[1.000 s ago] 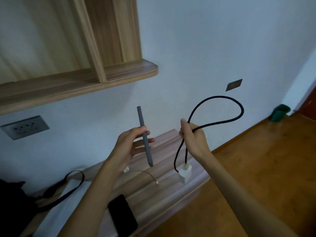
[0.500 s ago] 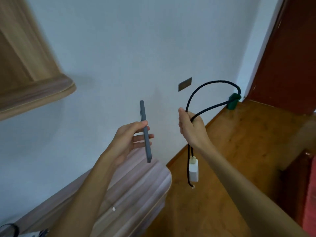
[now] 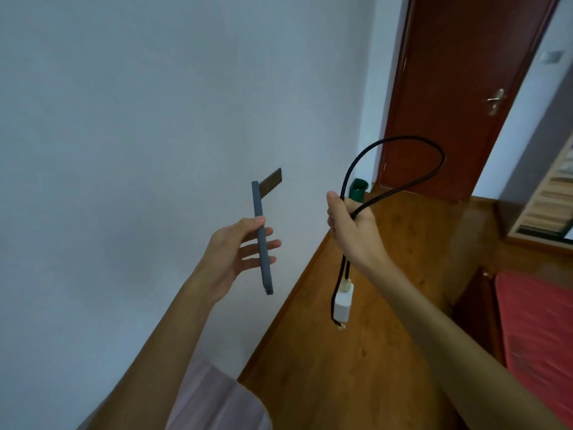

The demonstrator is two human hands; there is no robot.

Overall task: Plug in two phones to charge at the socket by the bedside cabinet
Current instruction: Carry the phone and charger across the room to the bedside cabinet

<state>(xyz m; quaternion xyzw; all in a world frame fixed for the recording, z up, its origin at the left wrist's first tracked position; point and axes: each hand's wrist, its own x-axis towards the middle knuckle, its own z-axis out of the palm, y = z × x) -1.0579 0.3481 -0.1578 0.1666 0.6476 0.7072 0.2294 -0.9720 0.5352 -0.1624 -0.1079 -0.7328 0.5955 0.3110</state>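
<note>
The corner of a pale wooden bedside cabinet (image 3: 217, 398) is seen at the bottom edge, under the left forearm. Farther out, a slim grey phone (image 3: 262, 237) is held edge-on and nearly upright by the left hand (image 3: 231, 256), with the grip closed on it. To its right, a black braided cable (image 3: 403, 172) is clamped in the grip of the right hand (image 3: 350, 231) and loops above the fist. A white charger adapter (image 3: 343, 301) hangs below on the cable, over the brown wooden floor (image 3: 356, 383). Beyond, a dark wall plate (image 3: 274, 181) is fixed to the wall, and a green bin (image 3: 359, 190) stands by the dark red door (image 3: 449, 88).
</note>
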